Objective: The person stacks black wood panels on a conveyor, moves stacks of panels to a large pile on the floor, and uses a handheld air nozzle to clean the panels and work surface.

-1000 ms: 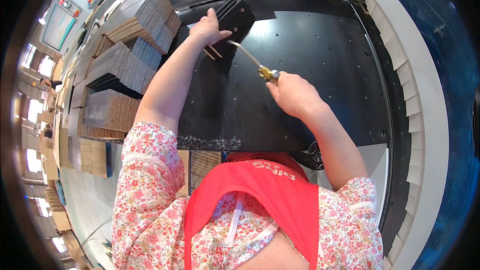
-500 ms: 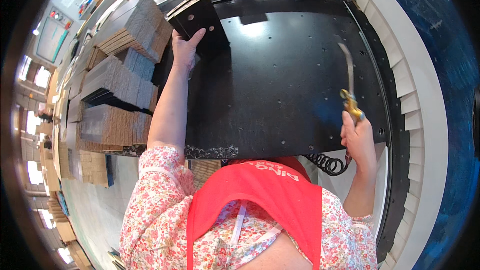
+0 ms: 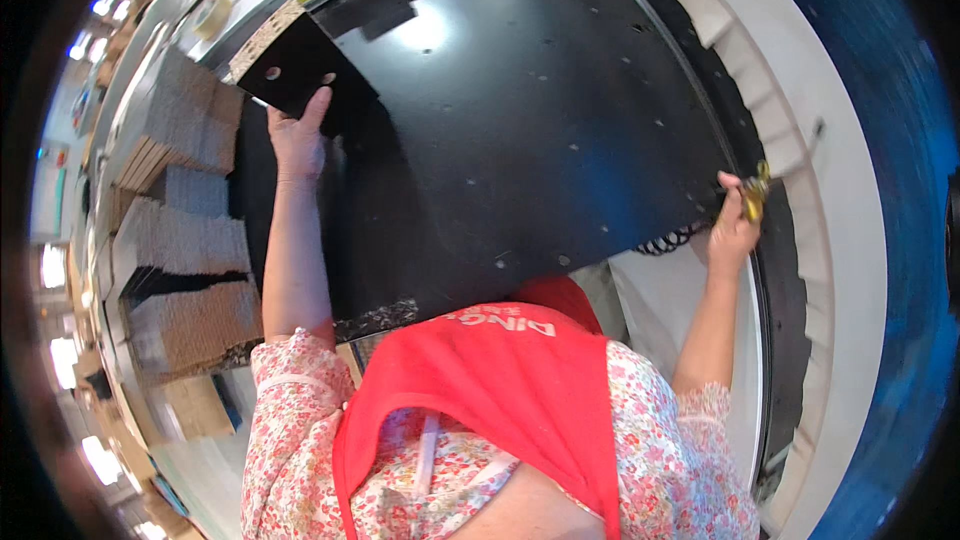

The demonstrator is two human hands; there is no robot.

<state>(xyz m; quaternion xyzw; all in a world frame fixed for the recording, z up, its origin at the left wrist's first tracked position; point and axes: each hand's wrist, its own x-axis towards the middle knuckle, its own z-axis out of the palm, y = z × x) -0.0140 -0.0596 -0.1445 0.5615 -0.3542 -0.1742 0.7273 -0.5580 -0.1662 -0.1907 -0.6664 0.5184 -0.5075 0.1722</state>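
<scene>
My left hand is closed on a black chipboard panel, thumb across its face near one of two round holes. The panel is tilted over the far left of the black machine table, and its raw tan edge shows. At the table's right side, my right hand is wrapped round a yellow air blow gun. The gun's thin nozzle is smeared by motion. A black coiled hose runs behind that hand along the table's near edge.
Stacks of cut chipboard panels stand close along the table's left side. A tape roll lies beyond the far left corner. Pale pleated covers and a white curved rail border the right side.
My right hand has moved right with the blow gun, from over the table to its right edge. The panel in my left hand has turned to show more of its raw edge. The view has rotated.
</scene>
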